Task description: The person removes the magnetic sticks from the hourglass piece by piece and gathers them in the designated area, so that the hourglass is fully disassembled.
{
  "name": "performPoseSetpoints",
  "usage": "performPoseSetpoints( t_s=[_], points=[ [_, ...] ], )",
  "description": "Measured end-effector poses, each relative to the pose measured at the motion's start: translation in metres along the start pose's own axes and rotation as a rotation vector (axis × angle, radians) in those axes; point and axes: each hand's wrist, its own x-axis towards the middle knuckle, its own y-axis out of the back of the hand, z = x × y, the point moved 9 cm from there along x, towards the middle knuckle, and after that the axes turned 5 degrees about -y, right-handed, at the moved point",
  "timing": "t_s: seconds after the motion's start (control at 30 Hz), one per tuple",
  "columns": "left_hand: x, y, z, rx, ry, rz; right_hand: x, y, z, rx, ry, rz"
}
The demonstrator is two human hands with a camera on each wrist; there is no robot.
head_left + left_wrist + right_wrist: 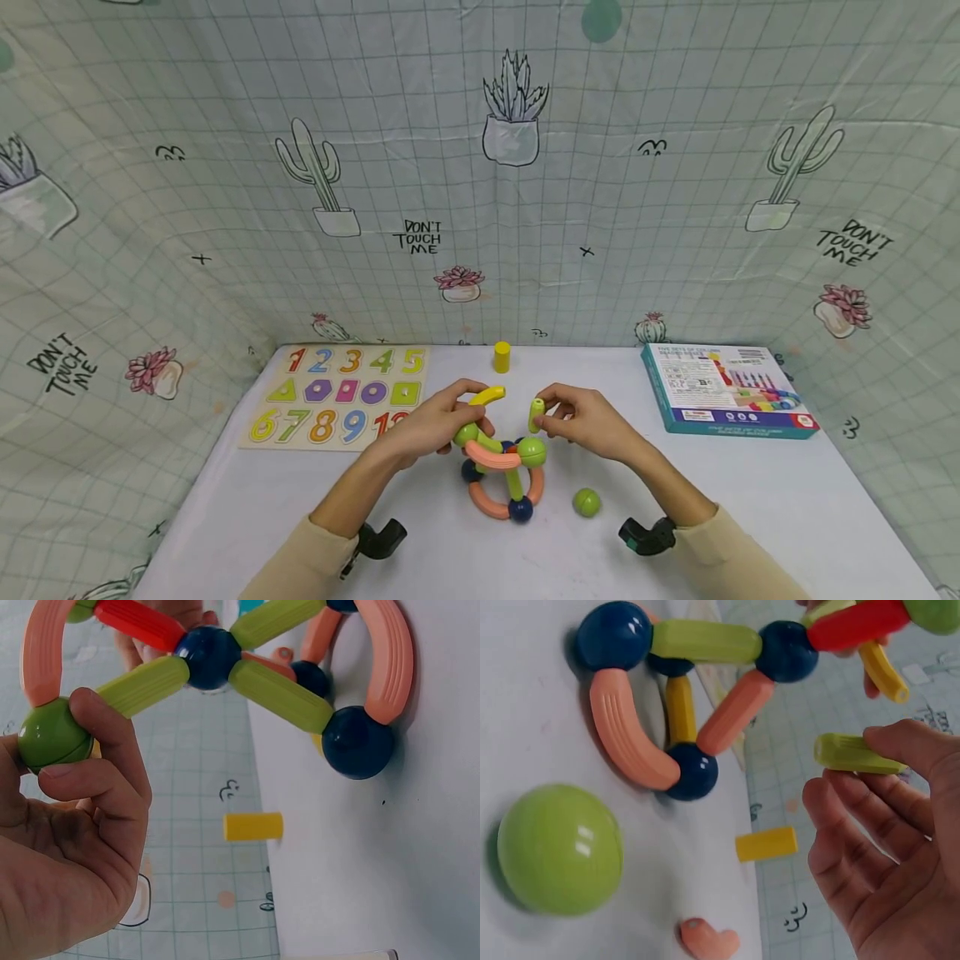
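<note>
A magnetic stick-and-ball structure [491, 457] of navy and green balls, salmon curved sticks and straight green sticks stands on the table. My left hand [442, 417] grips its upper left green ball [54, 736] between thumb and fingers. A yellow curved stick [487, 395] juts out beside those fingers. Over the structure's right side, my right hand [583, 417] pinches a short light-green stick [859, 754] between thumb and fingertips. The stick's lower end is close above the right green ball [532, 452]. A red stick [859, 624] joins a navy ball to a green one.
A loose green ball [587, 502] lies right of the structure. Behind it stands a yellow cylinder [502, 357]. A small salmon piece [707, 939] lies near the back edge. A number-and-shape board [300, 385] is at left, a printed box [731, 392] at right.
</note>
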Motion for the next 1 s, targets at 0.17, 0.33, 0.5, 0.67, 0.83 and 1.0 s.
performPoseSetpoints(
  t_s=[0.17,0.33,0.5,0.67,0.83,1.0],
  points=[
    [0.0,0.002,-0.001,-0.004,-0.001,0.004,-0.006,0.017,0.012,0.017,-0.003,0.04],
    [-0.001,0.001,-0.001,-0.008,0.003,0.005,-0.017,0.036,0.032,-0.019,-0.022,0.095],
    [-0.001,0.002,-0.001,-0.012,0.001,0.008,-0.029,0.048,0.061,-0.063,-0.092,0.096],
    [-0.002,0.002,-0.001,-0.012,-0.002,0.007,-0.04,0.05,0.088,-0.106,-0.154,0.034],
    [-0.003,0.001,0.003,-0.016,-0.014,0.0,-0.051,0.046,0.103,-0.129,-0.183,-0.01],
    [-0.003,0.0,0.002,-0.022,-0.005,-0.004,-0.058,0.044,0.108,-0.146,-0.189,-0.016]
  ],
)
